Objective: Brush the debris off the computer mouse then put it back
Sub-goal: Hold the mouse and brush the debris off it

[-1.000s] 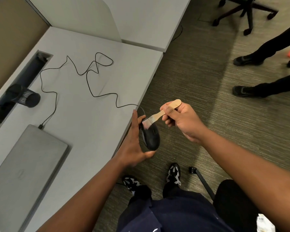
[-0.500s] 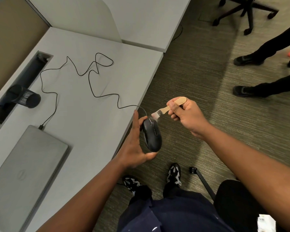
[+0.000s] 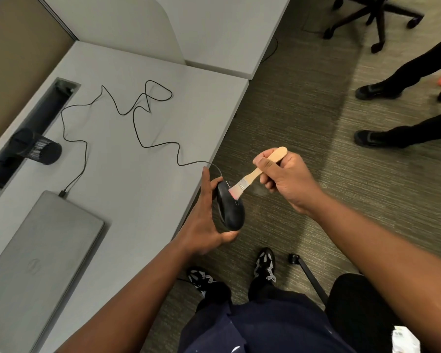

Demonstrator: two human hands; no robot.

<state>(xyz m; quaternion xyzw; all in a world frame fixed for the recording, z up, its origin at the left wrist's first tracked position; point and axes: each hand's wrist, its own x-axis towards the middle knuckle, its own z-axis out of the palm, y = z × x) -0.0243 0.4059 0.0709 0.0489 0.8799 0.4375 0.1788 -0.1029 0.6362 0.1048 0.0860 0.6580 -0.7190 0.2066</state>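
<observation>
My left hand (image 3: 204,220) holds a black wired computer mouse (image 3: 231,208) just past the desk's right edge, thumb under its rear and fingers along its left side. Its thin black cable (image 3: 138,138) snakes back across the grey desk (image 3: 127,174). My right hand (image 3: 285,179) grips the wooden handle of a small paintbrush (image 3: 252,178). The bristles rest on the front top of the mouse. A faint puff of dust hangs just right of the bristles.
A closed grey laptop (image 3: 36,263) lies at the desk's near left, a black mesh cup (image 3: 36,146) by a cable slot behind it. Another person's legs and shoes (image 3: 382,136) stand on the carpet at right. An office chair base (image 3: 377,19) is far right.
The brush swept off the mouse's front toward the right, then came back down onto its front top. The mouse stayed in my left hand, tilting slightly.
</observation>
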